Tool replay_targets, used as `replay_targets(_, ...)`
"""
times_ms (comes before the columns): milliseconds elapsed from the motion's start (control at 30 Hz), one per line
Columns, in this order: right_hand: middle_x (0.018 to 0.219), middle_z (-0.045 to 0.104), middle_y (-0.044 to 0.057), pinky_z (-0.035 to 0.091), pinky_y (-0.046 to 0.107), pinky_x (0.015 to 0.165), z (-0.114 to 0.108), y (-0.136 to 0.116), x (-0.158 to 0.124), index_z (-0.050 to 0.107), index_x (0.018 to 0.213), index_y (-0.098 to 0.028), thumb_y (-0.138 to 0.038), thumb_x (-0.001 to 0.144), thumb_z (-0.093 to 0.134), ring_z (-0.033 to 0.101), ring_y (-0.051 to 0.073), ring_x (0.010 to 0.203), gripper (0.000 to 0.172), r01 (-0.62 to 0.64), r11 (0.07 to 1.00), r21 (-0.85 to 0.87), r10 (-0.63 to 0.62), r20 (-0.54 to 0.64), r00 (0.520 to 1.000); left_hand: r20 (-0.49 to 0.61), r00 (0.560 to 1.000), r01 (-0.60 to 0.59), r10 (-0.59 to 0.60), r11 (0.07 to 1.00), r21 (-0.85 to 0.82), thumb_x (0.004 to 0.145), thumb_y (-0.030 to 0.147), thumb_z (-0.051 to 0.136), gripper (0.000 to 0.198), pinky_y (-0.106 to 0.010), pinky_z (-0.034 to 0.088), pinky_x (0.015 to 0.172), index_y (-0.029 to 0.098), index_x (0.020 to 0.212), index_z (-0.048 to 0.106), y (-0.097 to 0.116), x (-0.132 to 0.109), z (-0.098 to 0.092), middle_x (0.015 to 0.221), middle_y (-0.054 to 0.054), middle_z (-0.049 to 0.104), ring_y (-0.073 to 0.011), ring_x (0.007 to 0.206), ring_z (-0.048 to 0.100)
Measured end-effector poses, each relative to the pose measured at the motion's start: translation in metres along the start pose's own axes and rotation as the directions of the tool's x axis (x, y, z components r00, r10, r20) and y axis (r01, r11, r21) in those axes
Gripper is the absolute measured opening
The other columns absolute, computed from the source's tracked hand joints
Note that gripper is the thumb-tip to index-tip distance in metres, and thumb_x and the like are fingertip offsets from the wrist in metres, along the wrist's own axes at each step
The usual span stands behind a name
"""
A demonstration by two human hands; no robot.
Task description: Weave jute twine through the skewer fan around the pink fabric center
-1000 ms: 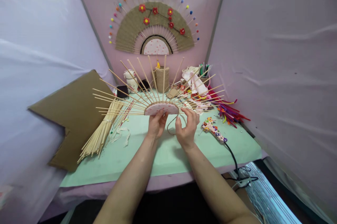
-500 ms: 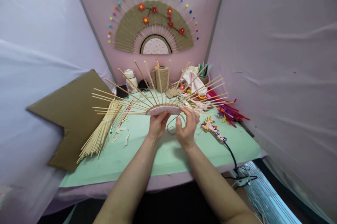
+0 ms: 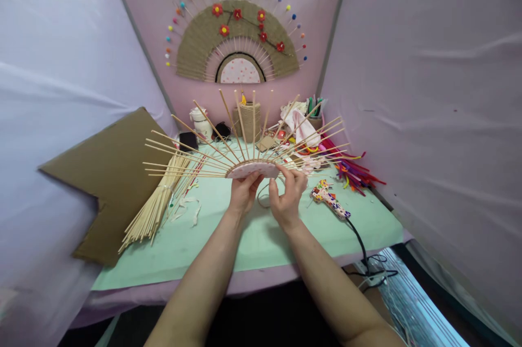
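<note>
A half-made fan frame of thin wooden sticks (image 3: 240, 143) spreads out above the table, its sticks fixed to a half-round base (image 3: 247, 171) covered in pale pink spotted cloth. My left hand (image 3: 243, 192) grips this base from below near its middle, thumb on the front face. At the base's right end, my right hand (image 3: 289, 192) has its fingertips on the edge, with the thumb lower and a little apart. A loop of twine (image 3: 261, 194) hangs between the two hands; where its end goes is hidden.
A bundle of sticks (image 3: 157, 205) and bent cardboard (image 3: 98, 178) lie left. To the right are a patterned glue gun (image 3: 331, 201) with a black cord and colourful pipe cleaners (image 3: 356, 173). Twine spools (image 3: 250, 121) stand behind. A finished fan (image 3: 240, 26) hangs on the back panel.
The fan frame has turned slightly, its upper sticks shifting to the right. Both hands keep nearly the same places on the base, and the view has moved a little.
</note>
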State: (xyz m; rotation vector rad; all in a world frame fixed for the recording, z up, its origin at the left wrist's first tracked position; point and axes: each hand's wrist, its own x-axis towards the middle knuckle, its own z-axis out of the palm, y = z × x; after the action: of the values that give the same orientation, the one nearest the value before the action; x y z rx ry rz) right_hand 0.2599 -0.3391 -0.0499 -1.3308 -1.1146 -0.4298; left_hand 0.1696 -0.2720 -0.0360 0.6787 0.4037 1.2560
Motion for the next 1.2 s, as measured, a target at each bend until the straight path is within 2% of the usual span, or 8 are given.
replay_targets(133,0.101,0.055,0.009,0.043,0.042,0.088,-0.002,-0.001,-0.001,0.056,0.113,-0.020,-0.025,0.087,0.055,0.050,0.023,0.101,0.026,0.014,0.996,0.086,-0.005,-0.100,0.995,-0.062,0.997,-0.038,0.035,0.998,-0.053,0.062,0.009,0.081,0.025,-0.021,0.055,0.074,0.015,0.080,0.065,0.000,0.005,-0.003,0.077,0.001,0.071,-0.0093,0.074,0.067)
replay_targets(267,0.081,0.059,0.002,0.041,0.037,0.082,0.000,-0.002,0.001,0.058,0.085,-0.020,-0.023,0.087,0.056,0.054,0.018,0.082,0.003,-0.098,0.983,0.155,0.101,-0.014,0.995,-0.175,0.984,-0.045,0.020,0.990,-0.136,0.070,0.006,0.075,0.020,-0.021,0.057,0.073,0.016,0.080,0.063,0.006,0.011,-0.005,0.074,0.004,0.069,-0.0065,0.068,0.066)
replay_targets(500,0.050,0.034,-0.006,0.033,0.028,0.059,0.006,0.002,-0.003,0.031,0.051,-0.022,-0.031,0.088,0.050,0.036,0.011,0.051,0.043,-0.219,0.960,0.176,0.185,0.191,0.964,-0.357,0.932,-0.002,-0.063,0.984,-0.178,0.076,0.009,0.073,0.018,-0.008,0.046,0.045,0.018,0.086,0.061,0.019,0.015,-0.007,0.068,0.008,0.066,0.0000,0.047,0.056)
replay_targets(700,0.048,0.037,-0.007,0.032,0.026,0.055,0.016,0.008,-0.010,0.036,0.050,-0.022,-0.037,0.083,0.056,0.038,0.011,0.049,0.042,-0.275,0.948,0.160,0.200,0.373,0.906,-0.315,0.948,-0.015,-0.047,0.981,-0.192,0.074,0.015,0.076,0.021,-0.008,0.034,0.035,0.018,0.086,0.059,0.018,0.016,-0.012,0.063,0.009,0.061,0.0014,0.041,0.049)
replay_targets(867,0.070,0.057,-0.001,0.043,0.030,0.070,0.022,0.014,-0.007,0.052,0.068,-0.020,-0.047,0.076,0.063,0.053,0.016,0.070,0.030,-0.404,0.898,0.172,0.338,0.316,0.886,-0.277,0.957,0.019,-0.084,0.973,-0.229,0.075,0.016,0.076,0.020,-0.007,0.032,0.036,0.017,0.087,0.060,0.018,0.017,-0.014,0.066,0.008,0.061,0.0022,0.042,0.048)
replay_targets(967,0.083,0.065,0.005,0.047,0.033,0.078,0.020,0.011,-0.004,0.061,0.084,-0.017,-0.047,0.078,0.063,0.059,0.018,0.080,0.031,-0.477,0.836,0.273,0.382,0.336,0.861,-0.239,0.961,0.073,-0.138,0.963,-0.260,0.075,0.016,0.075,0.020,-0.007,0.032,0.036,0.017,0.089,0.061,0.016,0.016,-0.014,0.068,0.007,0.062,0.0021,0.043,0.048)
replay_targets(1067,0.086,0.067,0.006,0.048,0.034,0.082,0.017,0.007,-0.001,0.064,0.085,-0.016,-0.043,0.078,0.065,0.061,0.018,0.082,0.028,-0.516,0.762,0.391,0.402,0.338,0.851,-0.196,0.965,0.112,-0.172,0.953,-0.281,0.076,0.016,0.075,0.021,-0.007,0.030,0.035,0.018,0.092,0.061,0.014,0.013,-0.012,0.070,0.006,0.064,0.0018,0.045,0.050)
replay_targets(1200,0.085,0.066,0.005,0.048,0.034,0.083,0.017,0.007,0.000,0.064,0.084,-0.016,-0.040,0.077,0.068,0.061,0.018,0.082,0.026,-0.518,0.730,0.446,0.410,0.320,0.854,-0.130,0.971,0.160,-0.203,0.946,-0.281,0.081,0.015,0.070,0.015,-0.012,0.045,0.048,0.018,0.093,0.063,0.009,0.009,-0.007,0.076,0.003,0.069,-0.0031,0.056,0.060)
